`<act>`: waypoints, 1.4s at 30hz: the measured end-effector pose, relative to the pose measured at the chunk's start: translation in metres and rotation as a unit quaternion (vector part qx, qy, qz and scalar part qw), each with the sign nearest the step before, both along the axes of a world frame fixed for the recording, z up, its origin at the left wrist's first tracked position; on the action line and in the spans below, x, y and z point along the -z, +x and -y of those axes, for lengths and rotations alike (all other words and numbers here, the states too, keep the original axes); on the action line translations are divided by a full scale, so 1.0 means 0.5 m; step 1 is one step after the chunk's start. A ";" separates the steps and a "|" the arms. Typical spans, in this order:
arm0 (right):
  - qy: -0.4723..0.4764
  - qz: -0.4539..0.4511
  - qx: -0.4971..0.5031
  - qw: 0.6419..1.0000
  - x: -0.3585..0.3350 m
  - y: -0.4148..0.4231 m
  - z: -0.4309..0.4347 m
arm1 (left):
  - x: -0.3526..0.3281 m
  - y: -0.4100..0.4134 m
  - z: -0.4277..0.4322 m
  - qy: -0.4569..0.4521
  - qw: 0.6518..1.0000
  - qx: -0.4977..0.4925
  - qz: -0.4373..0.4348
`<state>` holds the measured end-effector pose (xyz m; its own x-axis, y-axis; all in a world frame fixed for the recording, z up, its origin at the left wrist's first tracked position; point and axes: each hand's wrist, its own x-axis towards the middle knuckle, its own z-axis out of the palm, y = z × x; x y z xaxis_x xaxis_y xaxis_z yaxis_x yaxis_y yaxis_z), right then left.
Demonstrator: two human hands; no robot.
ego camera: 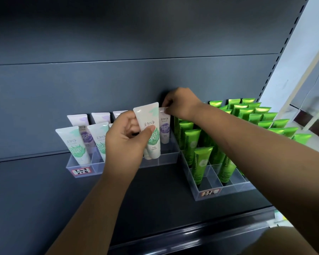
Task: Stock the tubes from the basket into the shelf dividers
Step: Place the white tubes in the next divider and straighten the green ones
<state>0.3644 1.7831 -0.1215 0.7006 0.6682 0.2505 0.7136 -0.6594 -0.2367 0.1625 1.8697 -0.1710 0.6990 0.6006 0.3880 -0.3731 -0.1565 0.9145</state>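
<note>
Left hand clamped on white green-leaf plastic tube, right hand pinching white purple-print tube at clear plastic divider tray; a nudge could topple neighbouring tubes.

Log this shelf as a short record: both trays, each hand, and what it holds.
Left clear plastic divider tray: upright white tubes, green and purple prints
Right clear plastic divider tray: glossy bright green tubes
Left hand: grips white plastic tube with green leaf print, above left tray
Right hand: pinches top of white plastic tube with purple print, at that tray's back right
</note>
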 end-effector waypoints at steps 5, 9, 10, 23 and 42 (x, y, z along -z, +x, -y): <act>0.002 0.044 -0.024 0.999 -0.014 0.001 -0.003 | 0.007 0.004 0.002 0.042 0.999 0.002 -0.006; -0.005 0.057 -0.032 0.998 -0.019 0.006 -0.007 | 0.014 0.009 0.008 0.059 0.998 0.006 -0.015; -0.013 0.060 -0.033 0.998 -0.017 0.006 -0.009 | 0.016 0.009 0.011 0.064 0.998 0.008 -0.020; -0.053 0.081 -0.079 0.992 -0.012 -0.002 -0.032 | 0.010 0.023 0.023 0.069 0.997 -0.013 -0.033; -0.028 0.036 -0.063 0.997 -0.020 -0.001 -0.024 | 0.025 0.040 0.019 0.084 0.994 -0.012 -0.062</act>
<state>0.3639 1.7953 -0.1113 0.5914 0.7645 0.2565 0.8056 -0.5739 -0.1471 0.1826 1.8602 -0.1837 0.7347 0.5509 0.3959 -0.2533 -0.3187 0.9134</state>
